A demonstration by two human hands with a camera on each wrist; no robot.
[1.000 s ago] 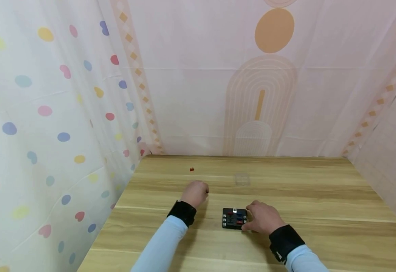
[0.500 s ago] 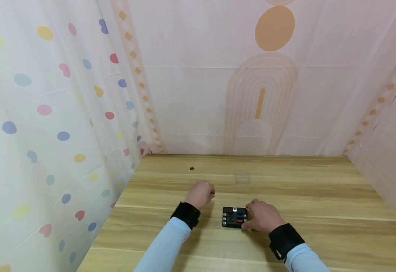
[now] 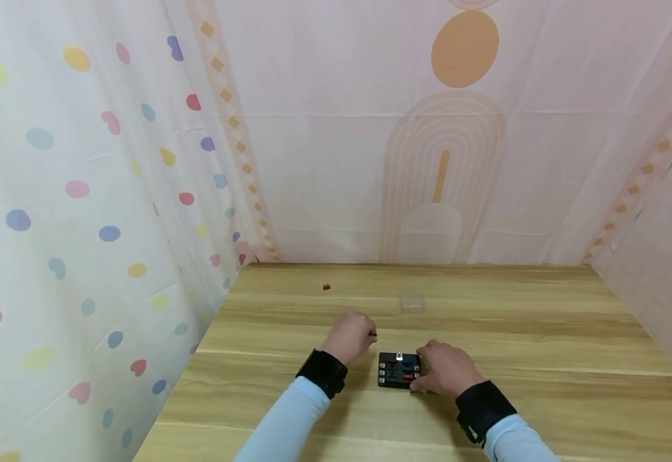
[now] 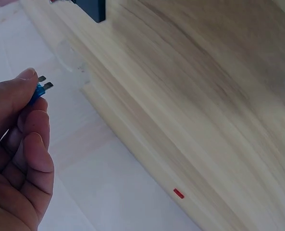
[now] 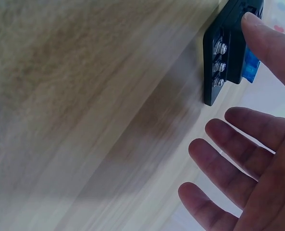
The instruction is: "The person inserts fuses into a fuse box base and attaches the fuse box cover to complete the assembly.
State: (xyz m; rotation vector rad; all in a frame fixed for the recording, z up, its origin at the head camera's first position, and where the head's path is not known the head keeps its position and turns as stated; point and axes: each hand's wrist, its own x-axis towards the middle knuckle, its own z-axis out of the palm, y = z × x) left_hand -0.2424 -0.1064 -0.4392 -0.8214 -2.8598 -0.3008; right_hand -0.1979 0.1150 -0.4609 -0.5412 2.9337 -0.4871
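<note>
My left hand (image 3: pixel 352 335) pinches a blue blade fuse (image 4: pixel 38 91) between thumb and index finger; its two metal prongs stick out past the fingertips. This hand is above the table, just left of a black fuse box (image 3: pixel 390 374). The box lies flat, with silver screws along its sides and red and blue fuses in its slots. My right hand (image 3: pixel 448 370) is at the box's right side. In the right wrist view its thumb (image 5: pixel 265 43) overlaps the box beside a blue fuse (image 5: pixel 250 66), while the other fingers extend loosely near the box's end.
A small red fuse (image 3: pixel 327 287) lies toward the back left of the wooden table (image 3: pixel 544 346). Behind the box, a clear plastic cover (image 3: pixel 412 303) lies on the table. Patterned curtains (image 3: pixel 324 160) hang along the back and the left side.
My left hand has moved right, closer to the fuse box, with the fuse in its fingers. The right hand stays at the box.
</note>
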